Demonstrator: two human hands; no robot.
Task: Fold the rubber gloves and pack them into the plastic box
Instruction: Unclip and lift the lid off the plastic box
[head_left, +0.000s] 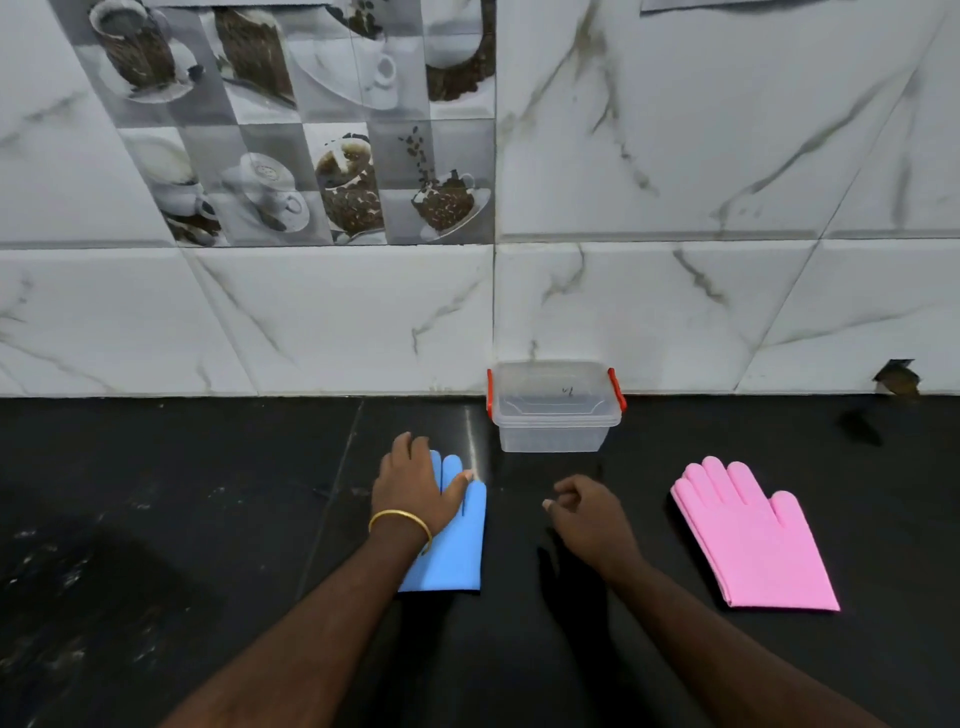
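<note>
Two bare forearms reach in from the near edge over a black stone counter (156, 519). Left hand (415, 483), gold bangle (400, 522) at the wrist, lies palm-down on the blue glove (462, 545), fingers straight and pressing it flat; the thumb rests across the glove's finger section. Blue glove lies flat on the counter, cuff toward the camera, fingertips pointing to the wall, just in front and to the left of the plastic box (555, 410).

Right hand (589, 512) hovers above the counter in front of the box, between the two glove sets, fingers loosely curled, holding nothing and touching nothing I can make out; its shadow falls on the stone beneath.

Pink gloves (753, 540) lie to the right of the box and nearer the camera, flat, layered edges showing along the left side, so seemingly a stacked pair; fingers point away and slightly left, cuff toward the camera.

Plastic box: clear, lidless, with red clips (617, 389) on both short sides, standing against the foot of the wall. Nothing sits inside that I can see. A small dark mark shows through it, not readable.

Behind the box, white marble-pattern wall tiles (727, 156); up and to its left, decorative tiles (311, 130) picturing coffee cups and beans. No readable writing or brand anywhere. Low on the wall far right of the box, a chipped spot (896, 376).
</note>
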